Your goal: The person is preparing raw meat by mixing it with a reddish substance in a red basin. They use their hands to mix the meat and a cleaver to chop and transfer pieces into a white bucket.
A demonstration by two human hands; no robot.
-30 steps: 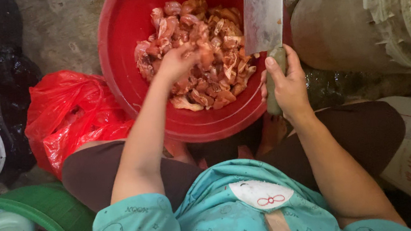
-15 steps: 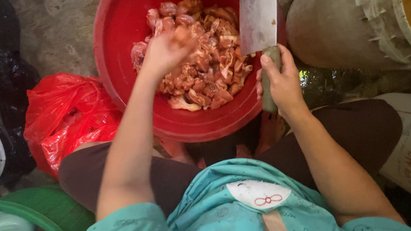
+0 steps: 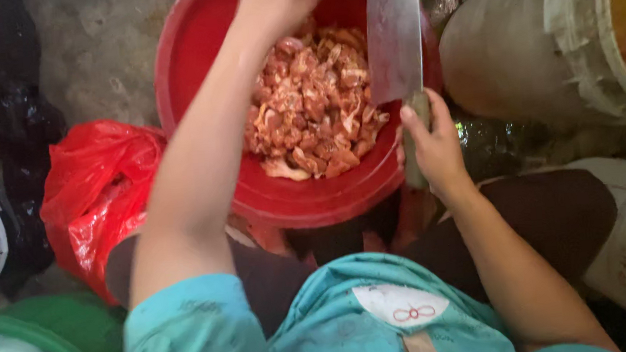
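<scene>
Rough concrete floor lies under our red basin [image 3: 199,51] of chopped raw meat [image 3: 311,102]. Our right hand [image 3: 433,140] wraps its fingers tight round the cleaver [image 3: 393,35], blade upright just above them. Our left hand [image 3: 277,0] hovers over the meat, its fingers cut off from view.

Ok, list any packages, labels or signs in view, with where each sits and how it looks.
Red plastic bag: crumpled and glossy, on the ground left of the red basin.
White patch: rounded, with a small red mark, on the teal shirt near the bottom edge.
No signs or screens show.
</scene>
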